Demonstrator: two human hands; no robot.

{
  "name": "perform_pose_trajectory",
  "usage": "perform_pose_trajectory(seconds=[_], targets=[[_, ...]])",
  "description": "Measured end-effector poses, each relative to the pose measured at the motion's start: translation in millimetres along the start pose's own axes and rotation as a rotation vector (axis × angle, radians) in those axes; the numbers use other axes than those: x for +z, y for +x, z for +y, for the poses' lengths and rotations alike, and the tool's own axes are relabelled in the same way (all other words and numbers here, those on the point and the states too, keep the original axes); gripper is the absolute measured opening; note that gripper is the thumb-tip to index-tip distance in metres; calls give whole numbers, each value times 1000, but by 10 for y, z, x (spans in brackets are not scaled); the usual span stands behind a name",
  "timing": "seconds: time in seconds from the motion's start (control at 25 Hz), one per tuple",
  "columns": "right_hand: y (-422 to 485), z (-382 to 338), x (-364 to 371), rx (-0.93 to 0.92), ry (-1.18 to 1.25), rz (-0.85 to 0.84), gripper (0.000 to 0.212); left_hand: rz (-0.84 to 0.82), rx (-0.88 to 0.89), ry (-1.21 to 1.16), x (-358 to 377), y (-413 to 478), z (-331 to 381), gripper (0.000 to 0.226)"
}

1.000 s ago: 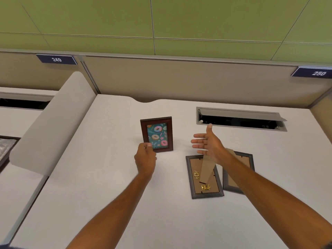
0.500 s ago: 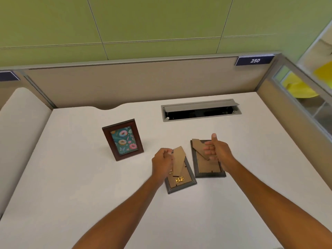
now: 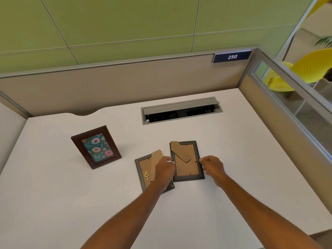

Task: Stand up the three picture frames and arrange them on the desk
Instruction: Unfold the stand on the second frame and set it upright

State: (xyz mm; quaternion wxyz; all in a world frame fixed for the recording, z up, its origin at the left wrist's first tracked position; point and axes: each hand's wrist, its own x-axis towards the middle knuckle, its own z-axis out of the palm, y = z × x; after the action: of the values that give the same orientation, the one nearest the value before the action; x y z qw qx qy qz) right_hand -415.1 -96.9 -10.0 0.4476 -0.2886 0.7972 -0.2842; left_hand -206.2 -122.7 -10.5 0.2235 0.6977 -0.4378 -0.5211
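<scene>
A dark brown picture frame (image 3: 96, 147) with a doughnut print stands upright on the white desk (image 3: 71, 194), left of centre. Two grey frames lie face down with their cardboard backs and stands showing. My left hand (image 3: 165, 167) reaches across the left grey frame (image 3: 143, 169) and pinches the left edge of the right grey frame (image 3: 186, 168). My right hand (image 3: 212, 165) pinches that same frame's right edge. The frame lies flat on the desk between both hands.
An open grey cable hatch (image 3: 181, 110) is set into the desk behind the frames. Beige partition walls close the back and right side, with a sign reading 250 (image 3: 232, 56). Yellow chairs (image 3: 312, 67) show beyond the glass at right.
My left hand left the standing brown frame and crossed right over the left grey frame. Both hands now grip the sides of the right grey frame. The view has swung right.
</scene>
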Motion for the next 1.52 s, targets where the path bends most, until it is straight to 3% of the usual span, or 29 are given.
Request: perform_pose_trajectory(seconds=[0.36,0.56,0.72,0.88,1.08,1.32,1.52], targets=[[78,102,177,-20,-91,62,29,128,-79,-18,304,-37,57,36],[131,131,165,9,0,59,26,184,-85,-17,303,-29,51,38],[153,118,117,22,107,69,11,203,-67,-43,276,-46,75,38],[176,113,47,27,176,15,25,224,-23,-70,236,-77,90,39],[220,-16,-57,106,369,-59,24,195,133,-66,76,-54,38,41],[196,-381,-182,160,553,-128,21,131,586,144,-108,52,58,42],[143,-608,-251,129,599,-133,22,196,644,106,-125,77,200,54]])
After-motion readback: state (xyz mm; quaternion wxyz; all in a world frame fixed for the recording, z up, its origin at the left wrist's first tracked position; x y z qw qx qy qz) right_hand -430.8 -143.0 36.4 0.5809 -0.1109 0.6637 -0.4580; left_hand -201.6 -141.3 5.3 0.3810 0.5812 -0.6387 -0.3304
